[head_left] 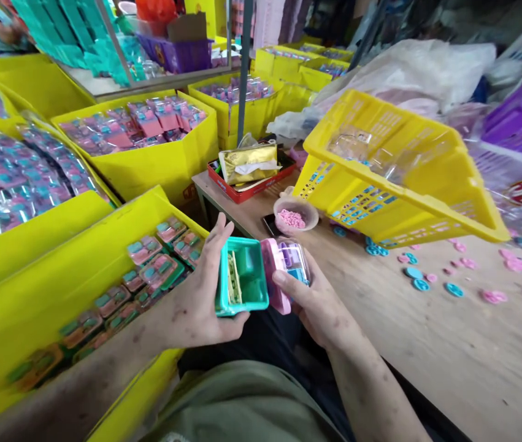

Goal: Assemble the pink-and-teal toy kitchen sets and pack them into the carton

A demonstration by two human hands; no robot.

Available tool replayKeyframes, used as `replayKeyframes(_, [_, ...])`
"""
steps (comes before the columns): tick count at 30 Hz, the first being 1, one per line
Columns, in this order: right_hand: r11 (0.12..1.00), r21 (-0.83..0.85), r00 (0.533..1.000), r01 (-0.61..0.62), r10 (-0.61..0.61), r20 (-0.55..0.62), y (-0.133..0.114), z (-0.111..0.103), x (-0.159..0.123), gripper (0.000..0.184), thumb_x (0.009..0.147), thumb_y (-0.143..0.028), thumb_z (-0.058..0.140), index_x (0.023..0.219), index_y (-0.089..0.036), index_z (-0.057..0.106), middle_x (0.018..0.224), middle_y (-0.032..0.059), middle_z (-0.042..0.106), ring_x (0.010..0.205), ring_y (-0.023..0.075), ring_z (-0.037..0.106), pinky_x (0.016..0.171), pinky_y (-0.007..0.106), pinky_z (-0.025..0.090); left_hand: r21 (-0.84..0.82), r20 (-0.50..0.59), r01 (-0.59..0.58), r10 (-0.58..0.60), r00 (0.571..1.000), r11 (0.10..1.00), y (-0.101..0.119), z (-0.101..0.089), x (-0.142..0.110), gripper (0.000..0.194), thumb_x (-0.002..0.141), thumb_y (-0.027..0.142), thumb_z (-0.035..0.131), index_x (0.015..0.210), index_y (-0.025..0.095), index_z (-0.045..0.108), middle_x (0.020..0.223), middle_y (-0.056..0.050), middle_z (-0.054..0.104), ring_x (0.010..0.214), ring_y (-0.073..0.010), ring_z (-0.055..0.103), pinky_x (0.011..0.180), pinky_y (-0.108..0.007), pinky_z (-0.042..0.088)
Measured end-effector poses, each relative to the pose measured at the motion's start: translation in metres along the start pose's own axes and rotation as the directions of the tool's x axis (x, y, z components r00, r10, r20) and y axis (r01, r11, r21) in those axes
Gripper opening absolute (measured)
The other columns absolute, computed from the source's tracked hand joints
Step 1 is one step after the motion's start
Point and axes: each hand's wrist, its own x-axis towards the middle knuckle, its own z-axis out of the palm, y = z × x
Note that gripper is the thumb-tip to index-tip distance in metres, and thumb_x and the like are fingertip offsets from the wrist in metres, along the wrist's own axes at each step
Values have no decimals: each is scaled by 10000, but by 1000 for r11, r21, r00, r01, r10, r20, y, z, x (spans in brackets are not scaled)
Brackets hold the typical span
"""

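My left hand (203, 294) grips a small teal plastic box (242, 276), its open side facing me with compartments inside. My right hand (311, 301) holds a pink piece with a clear plastic cover (286, 267) pressed against the teal box's right side, thumb on its front. Both hands are over my lap, at the near left corner of the wooden table (426, 331). A small pink bowl (295, 215) of pink bits stands just beyond the hands.
A tilted yellow basket (399, 166) with clear covers rests on the table. Pink and blue small parts (419, 276) are scattered beneath and right of it. Yellow cartons (58, 276) of packed toys stand to the left. A red tray (251, 175) with a gold pouch is behind.
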Motion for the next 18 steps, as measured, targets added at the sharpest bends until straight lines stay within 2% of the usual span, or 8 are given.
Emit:
replayKeyframes(3, [1000,12,1000,-7,7,7,4,-7,-8,799,837,-616,977,1479,-292,629,1338,86,759,1133,288,746,917,399,675,-80,70,50,-44,997,996,-1,1,-5,1461,750,291,996,1859,308,46,1870,-214,299,1704,-497,384,1353,-754,441])
replayKeyframes(6, [999,-35,998,21,-23,-64,11,-15,-13,828,888,-630,925,1549,-300,554,1478,104,719,1273,318,727,1088,491,654,-117,27,148,-145,989,982,-5,9,-7,1352,735,416,1055,1791,344,213,1741,-206,495,1564,-486,579,1224,-696,610])
replayKeyframes(8, [991,-108,990,79,-91,-111,15,-20,-15,819,932,-628,876,1586,-301,507,1538,116,691,1351,327,705,1196,548,601,-45,-26,149,-151,988,988,-3,15,-5,1300,697,436,1082,1733,331,302,1645,-195,561,1445,-480,671,1159,-669,655])
replayKeyframes(10, [964,-213,973,159,-190,-130,16,-22,-18,847,954,-607,853,1634,-305,448,1563,130,676,1363,333,706,1225,580,579,74,-58,77,-73,996,994,4,20,0,1307,678,360,1085,1727,295,308,1617,-197,558,1452,-480,649,1201,-678,615])
replayKeyframes(13, [910,-336,941,245,-307,-146,12,-22,-25,851,966,-566,851,1658,-319,423,1553,139,680,1316,346,733,1168,592,617,229,-18,-14,18,1000,973,19,24,11,1338,665,175,1041,1751,273,267,1633,-207,518,1537,-479,551,1285,-697,527])
replayKeyframes(16, [871,-416,909,262,-367,-198,7,-18,-31,853,970,-554,848,1678,-330,429,1522,135,693,1284,361,745,1130,600,633,280,34,-32,23,999,959,29,26,19,1365,657,140,1028,1764,268,241,1624,-203,511,1529,-475,537,1286,-698,519])
replayKeyframes(18, [842,-481,904,243,-377,-203,5,-16,-34,885,970,-566,838,1707,-339,403,1497,134,704,1249,370,758,1097,606,645,280,38,-60,51,998,958,31,29,21,1351,673,152,1023,1770,241,240,1622,-211,518,1518,-474,539,1285,-692,516])
